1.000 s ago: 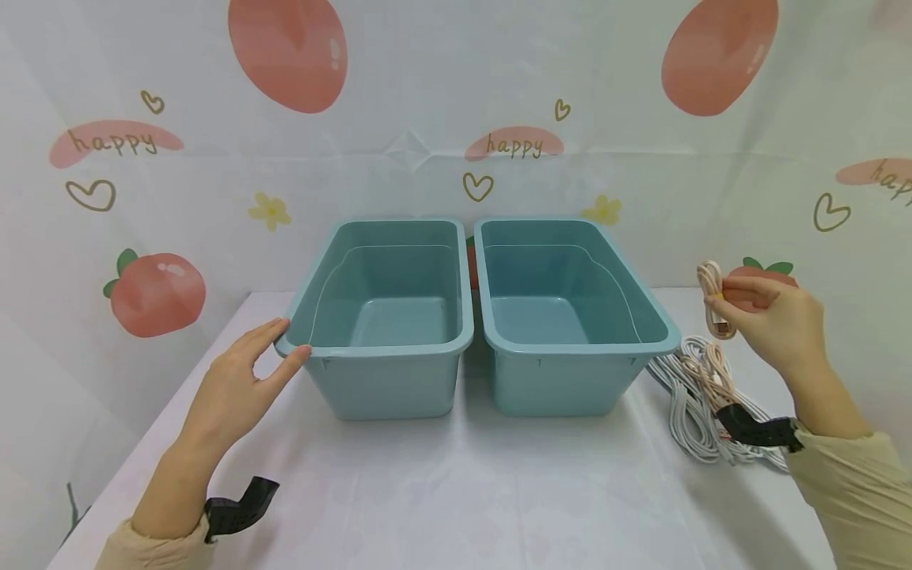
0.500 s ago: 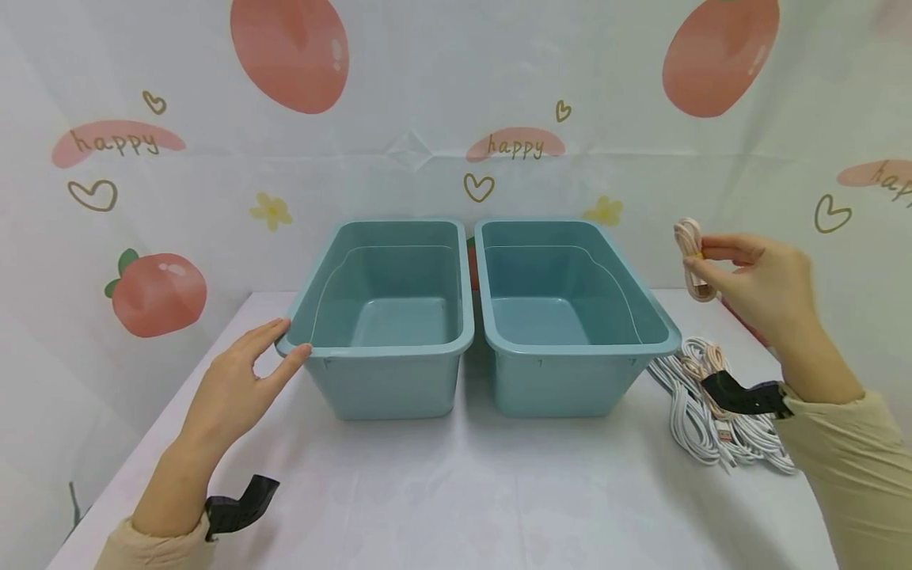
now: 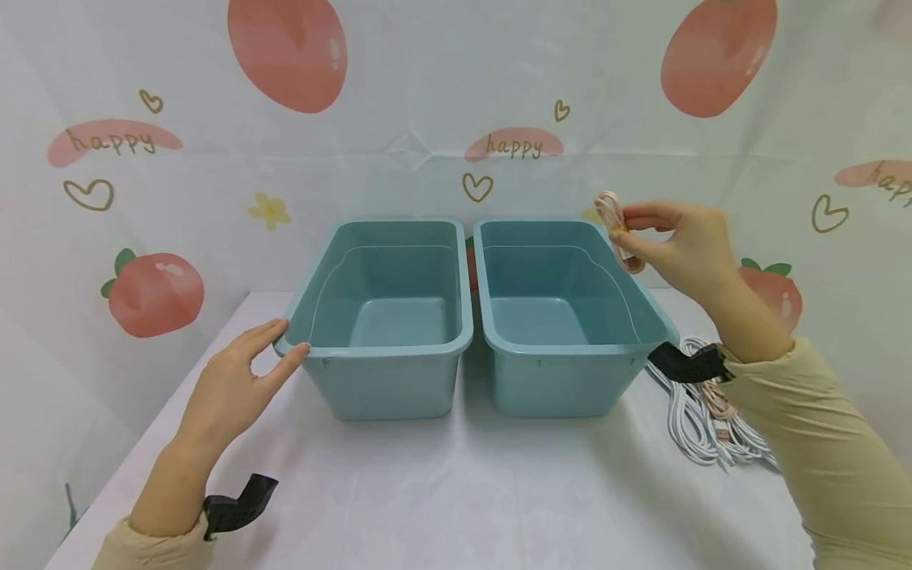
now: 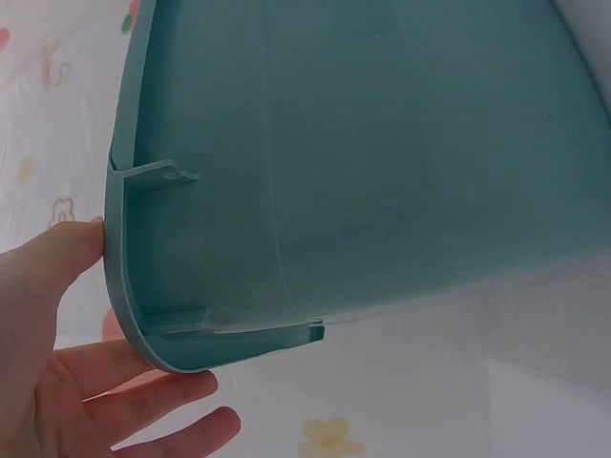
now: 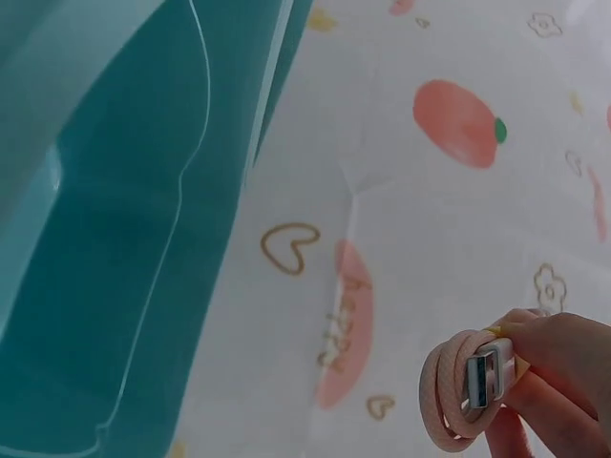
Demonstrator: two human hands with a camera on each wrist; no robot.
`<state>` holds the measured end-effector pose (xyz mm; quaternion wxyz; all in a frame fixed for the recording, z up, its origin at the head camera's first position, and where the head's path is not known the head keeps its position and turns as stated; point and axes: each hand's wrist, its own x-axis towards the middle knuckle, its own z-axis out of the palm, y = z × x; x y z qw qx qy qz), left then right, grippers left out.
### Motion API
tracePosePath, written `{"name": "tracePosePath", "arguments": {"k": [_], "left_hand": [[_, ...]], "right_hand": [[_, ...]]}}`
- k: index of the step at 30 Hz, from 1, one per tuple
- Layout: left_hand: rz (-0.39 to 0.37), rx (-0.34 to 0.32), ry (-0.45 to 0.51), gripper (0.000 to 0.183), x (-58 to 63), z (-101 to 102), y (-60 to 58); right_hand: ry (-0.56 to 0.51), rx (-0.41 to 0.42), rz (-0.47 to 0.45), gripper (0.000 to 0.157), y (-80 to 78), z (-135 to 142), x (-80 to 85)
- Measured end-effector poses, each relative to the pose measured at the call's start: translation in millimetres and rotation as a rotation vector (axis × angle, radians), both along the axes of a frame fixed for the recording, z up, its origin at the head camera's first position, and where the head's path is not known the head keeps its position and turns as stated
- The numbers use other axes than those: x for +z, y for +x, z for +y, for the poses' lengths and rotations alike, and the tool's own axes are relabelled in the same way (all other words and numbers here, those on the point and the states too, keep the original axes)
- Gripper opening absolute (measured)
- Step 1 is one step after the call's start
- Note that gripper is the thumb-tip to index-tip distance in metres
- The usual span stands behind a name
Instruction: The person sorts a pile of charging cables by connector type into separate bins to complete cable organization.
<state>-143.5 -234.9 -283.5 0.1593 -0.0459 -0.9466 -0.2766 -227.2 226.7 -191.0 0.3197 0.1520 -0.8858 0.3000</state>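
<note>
My right hand (image 3: 689,247) pinches a coiled pale pink USB cable (image 3: 617,226) between thumb and fingers, above the right rim of the right teal bin (image 3: 549,350). In the right wrist view, the metal USB plug (image 5: 479,382) shows beside the loops of the cable. My left hand (image 3: 229,389) rests its fingers and thumb at the near left corner of the left teal bin (image 3: 388,351). From the left wrist, its fingers (image 4: 153,401) look fairly straight, and the thumb touches the rim. Both bins hold nothing that shows.
Several coiled white and pink cables (image 3: 694,431) lie on the table right of the right bin, partly hidden by my right forearm. The white table (image 3: 456,499) extends in front of the bins. A printed cloth (image 3: 399,103) hangs close behind them.
My right hand has risen from the cable pile and moved left with the pink cable, reaching the right bin's edge. My left hand has stayed at its corner.
</note>
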Motion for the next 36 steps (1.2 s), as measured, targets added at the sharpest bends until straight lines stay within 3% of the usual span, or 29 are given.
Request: {"name": "tracePosePath", "arguments": {"k": [10, 17, 24, 36], "left_hand": [[-0.001, -0.002, 0.003, 0.066, 1.8, 0.5, -0.6], [-0.002, -0.002, 0.011, 0.065, 1.9, 0.0, -1.7], [-0.006, 0.006, 0.026, 0.066, 0.7, -0.1, -0.9], [-0.007, 0.026, 0.028, 0.065, -0.1, -0.4, -0.2]], "right_hand": [[0.056, 0.124, -0.125, 0.027, -18.5, -45.4, 11.6], [0.074, 0.218, -0.151, 0.027, -34.8, -74.7, 14.0], [0.017, 0.311, -0.187, 0.026, -47.9, -106.9, 15.1], [-0.049, 0.361, -0.262, 0.029, -71.5, -158.5, 14.1]]}}
